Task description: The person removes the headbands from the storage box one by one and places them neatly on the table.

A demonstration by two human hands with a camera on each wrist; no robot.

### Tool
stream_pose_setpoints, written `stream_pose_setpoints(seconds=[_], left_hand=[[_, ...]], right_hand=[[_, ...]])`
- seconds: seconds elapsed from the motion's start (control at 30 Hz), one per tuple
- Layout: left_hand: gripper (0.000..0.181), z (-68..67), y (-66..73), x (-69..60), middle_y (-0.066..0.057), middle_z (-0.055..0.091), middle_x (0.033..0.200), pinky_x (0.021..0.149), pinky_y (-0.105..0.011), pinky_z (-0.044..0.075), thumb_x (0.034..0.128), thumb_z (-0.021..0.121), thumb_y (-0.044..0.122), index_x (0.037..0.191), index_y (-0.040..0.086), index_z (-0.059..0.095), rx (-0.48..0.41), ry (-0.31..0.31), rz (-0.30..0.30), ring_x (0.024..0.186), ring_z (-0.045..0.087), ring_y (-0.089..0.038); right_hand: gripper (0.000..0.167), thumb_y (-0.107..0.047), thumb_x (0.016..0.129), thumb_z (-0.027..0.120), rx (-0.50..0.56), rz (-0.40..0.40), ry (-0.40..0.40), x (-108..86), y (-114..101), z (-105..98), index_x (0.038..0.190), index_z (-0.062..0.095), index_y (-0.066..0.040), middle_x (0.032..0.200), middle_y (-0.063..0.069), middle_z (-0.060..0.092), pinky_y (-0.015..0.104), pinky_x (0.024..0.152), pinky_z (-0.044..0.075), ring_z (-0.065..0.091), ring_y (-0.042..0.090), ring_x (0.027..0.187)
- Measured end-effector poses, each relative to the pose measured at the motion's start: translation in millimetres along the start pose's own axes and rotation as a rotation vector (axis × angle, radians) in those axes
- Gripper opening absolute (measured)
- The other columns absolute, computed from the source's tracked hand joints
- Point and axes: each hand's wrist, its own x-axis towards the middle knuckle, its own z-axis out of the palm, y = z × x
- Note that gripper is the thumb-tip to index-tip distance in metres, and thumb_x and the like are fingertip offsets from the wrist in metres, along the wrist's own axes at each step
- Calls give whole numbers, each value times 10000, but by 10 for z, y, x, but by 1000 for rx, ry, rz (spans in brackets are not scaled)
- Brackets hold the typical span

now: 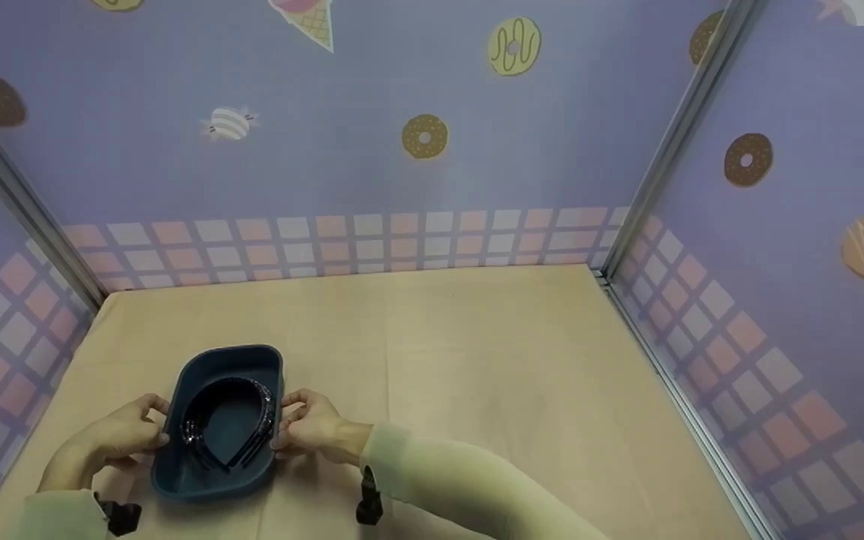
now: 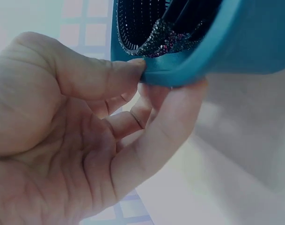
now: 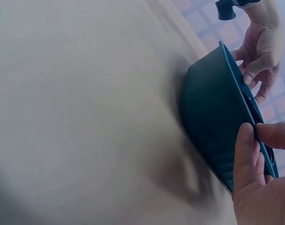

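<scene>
A dark teal plastic basin (image 1: 211, 484) is at the left of the table, with dark headbands (image 1: 193, 426) inside it that carry glittery beading. My left hand (image 1: 118, 435) pinches the basin's left rim; in the left wrist view the thumb (image 2: 126, 77) lies on the inner side and the fingers on the outer. On the opposite side my right hand (image 1: 319, 426) grips the right rim between thumb and fingers, as the right wrist view also shows (image 3: 264, 187). How many headbands overlap in the basin I cannot tell.
A cream cloth (image 1: 477, 375) covers the table. Purple walls with printed sweets (image 1: 424, 136) stand behind and at both sides, joined by metal posts (image 1: 672, 150). Each wrist wears a black strap mount (image 1: 369, 502).
</scene>
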Motion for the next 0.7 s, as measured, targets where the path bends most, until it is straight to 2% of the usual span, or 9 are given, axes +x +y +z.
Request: stream_pose_setpoints(seconds=[0.07, 0.2, 0.4, 0.7], left_hand=[[480, -4, 6, 15, -162, 701, 1140, 792, -471, 643, 1046, 611, 60, 1445, -79, 383, 12, -7, 0, 1059, 746, -266], [483, 14, 46, 20, -171, 710, 1197, 867, -506, 615, 1046, 618, 73, 1443, -78, 389, 36, -18, -5, 1132, 724, -282], [477, 86, 64, 31, -188, 703, 1208, 804, -445, 594, 1044, 605, 65, 1439, -85, 384, 7, -19, 7, 1111, 719, -255], [491, 201, 82, 99, -108, 676, 1137, 767, -405, 594, 1030, 607, 56, 1449, -81, 393, -87, -21, 39, 1014, 695, -208]], right_hand=[[617, 278, 810, 748, -8, -1, -4, 7, 3, -31, 1255, 630, -133, 899, 52, 652, 453, 786, 726, 751, 211, 763], [647, 286, 798, 750, -6, -2, -14, 1, 14, -88, 1272, 641, -141, 888, 44, 651, 448, 795, 726, 736, 203, 763], [614, 256, 817, 758, -13, -4, -32, -17, 27, -183, 1269, 651, -145, 897, 53, 683, 417, 770, 722, 728, 194, 753], [630, 224, 857, 759, -18, -10, -89, -43, 6, -398, 1361, 635, -134, 880, 23, 649, 342, 736, 704, 702, 173, 748]])
